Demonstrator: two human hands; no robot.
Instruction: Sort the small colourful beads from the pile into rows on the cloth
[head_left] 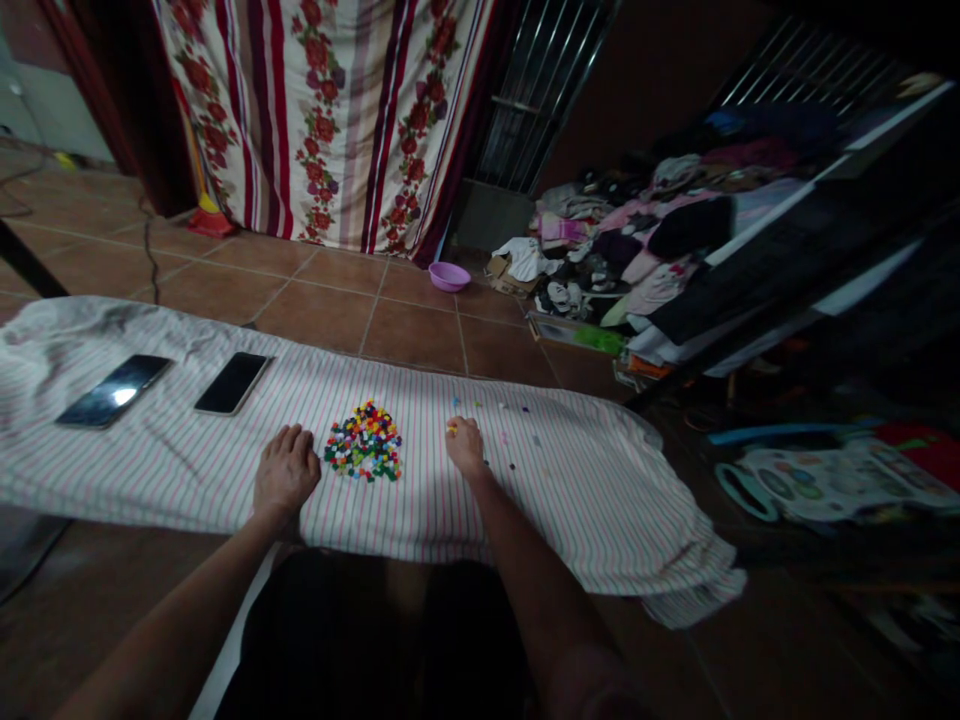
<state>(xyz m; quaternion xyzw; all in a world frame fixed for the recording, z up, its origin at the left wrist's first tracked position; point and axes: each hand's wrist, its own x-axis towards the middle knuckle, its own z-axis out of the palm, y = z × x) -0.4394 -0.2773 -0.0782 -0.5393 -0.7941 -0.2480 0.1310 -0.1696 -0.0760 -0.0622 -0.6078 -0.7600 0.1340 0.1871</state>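
A pile of small multicoloured cube-like pieces (365, 442) lies on the striped cloth (420, 500). My left hand (287, 468) rests palm down on the cloth just left of the pile, fingers lying flat with nothing visible in them. To the right of the pile, my right hand (465, 445) is low over the cloth, its fingertips closed on a small yellow piece (451, 429). Around that hand a few single pieces lie spread apart, among them a blue piece (456, 401), a white piece (503, 405), a purple piece (526, 409) and a dark piece (512, 466).
Two phones, a larger phone (112, 392) and a smaller phone (233, 383), lie at the left of the cloth. Beyond are a tiled floor (330, 300), a purple basin (449, 277), a floral curtain (322, 120) and heaped clothes (637, 220).
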